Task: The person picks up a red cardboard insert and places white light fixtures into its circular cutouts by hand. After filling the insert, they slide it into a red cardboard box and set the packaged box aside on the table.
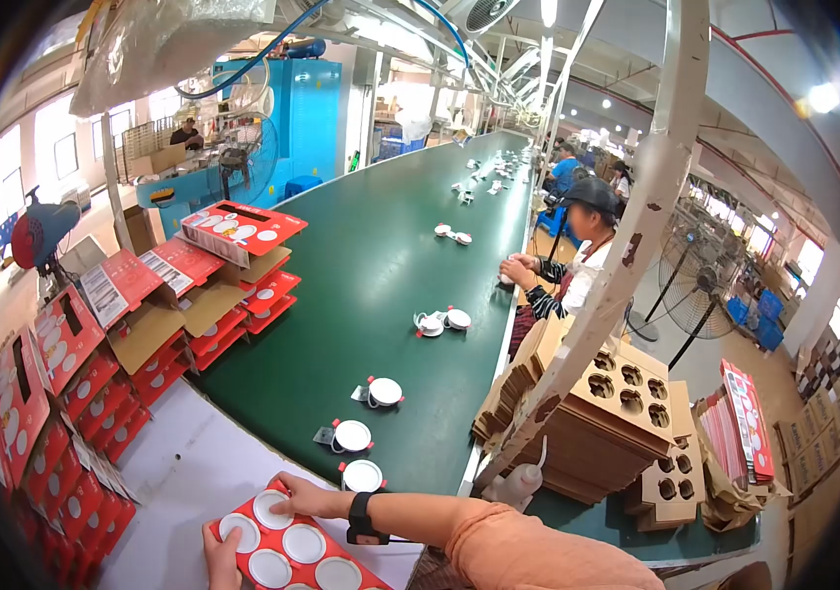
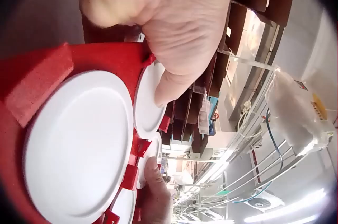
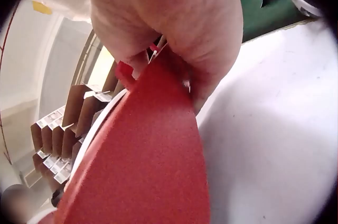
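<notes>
Both hands hold a red carton (image 3: 142,155) fitted with several white round lights (image 2: 79,145), low in the head view. At its left edge is my left hand (image 1: 221,559); in the left wrist view its thumb lies on a white light, with the fingers behind the carton. My right hand (image 1: 304,498) grips the far edge, its thumb over the farthest light (image 1: 270,509). The right wrist view shows the carton's plain red side tilted up over the white tabletop (image 3: 274,123), with my right fingers around its edge.
A green conveyor belt (image 1: 371,265) carries several loose white lights (image 1: 386,392). Stacked red cartons (image 1: 110,290) stand at left. On the right are cardboard inserts (image 1: 617,403), a white post (image 1: 651,197), a plastic bottle (image 1: 518,484) and a person (image 1: 582,236) seated beside the belt.
</notes>
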Motion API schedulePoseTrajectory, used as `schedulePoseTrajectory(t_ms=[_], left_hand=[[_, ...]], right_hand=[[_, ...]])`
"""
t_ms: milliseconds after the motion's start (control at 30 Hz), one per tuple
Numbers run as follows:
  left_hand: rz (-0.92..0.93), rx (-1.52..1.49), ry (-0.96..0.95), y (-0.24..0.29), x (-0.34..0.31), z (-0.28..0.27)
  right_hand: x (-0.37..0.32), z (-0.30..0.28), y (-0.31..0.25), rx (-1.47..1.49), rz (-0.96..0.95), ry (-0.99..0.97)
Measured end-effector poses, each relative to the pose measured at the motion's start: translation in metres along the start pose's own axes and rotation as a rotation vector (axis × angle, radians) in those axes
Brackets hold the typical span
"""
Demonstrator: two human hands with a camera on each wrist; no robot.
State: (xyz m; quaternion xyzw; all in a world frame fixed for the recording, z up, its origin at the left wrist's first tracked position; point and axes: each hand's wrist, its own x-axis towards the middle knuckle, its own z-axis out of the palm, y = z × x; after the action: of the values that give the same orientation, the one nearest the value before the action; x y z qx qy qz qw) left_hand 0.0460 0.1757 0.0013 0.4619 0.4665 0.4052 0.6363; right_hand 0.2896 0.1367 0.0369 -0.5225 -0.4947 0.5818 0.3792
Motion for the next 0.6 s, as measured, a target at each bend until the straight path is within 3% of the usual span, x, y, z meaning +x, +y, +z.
schedulePoseTrajectory(t_ms=[167, 267, 367, 400, 433, 500, 600], left_hand=[[0.012, 0.023, -0.014, -0.003, -0.002, -0.008], [-0.03, 0.01, 0.008, -0.001, -0.014, -0.011], [-0.046, -0.044, 0.0, -0.005, -0.011, -0.01], [-0.032, -0.065, -0.006, -0.009, -0.012, -0.017], [-0.006, 0.013, 0.012, -0.012, -0.01, -0.018], [-0.015, 0.02, -0.011, -0.014, -0.009, -0.024], [-0.014, 0.056, 0.021, -0.021, -0.004, -0.028]], right_hand=[[0.0, -0.006, 0.006, -0.072, -0.012, 0.023], [-0.024, -0.026, 0.016, -0.584, -0.184, 0.248], [-0.041, -0.047, 0.04, -0.71, -0.194, 0.251], [-0.039, -0.055, 0.066, -0.802, -0.342, 0.337], [-0.047, -0.062, 0.048, -0.893, -0.312, 0.255], [-0.048, -0.067, 0.052, -0.829, -0.385, 0.381], [-0.047, -0.085, 0.049, -1.029, -0.295, 0.458]])
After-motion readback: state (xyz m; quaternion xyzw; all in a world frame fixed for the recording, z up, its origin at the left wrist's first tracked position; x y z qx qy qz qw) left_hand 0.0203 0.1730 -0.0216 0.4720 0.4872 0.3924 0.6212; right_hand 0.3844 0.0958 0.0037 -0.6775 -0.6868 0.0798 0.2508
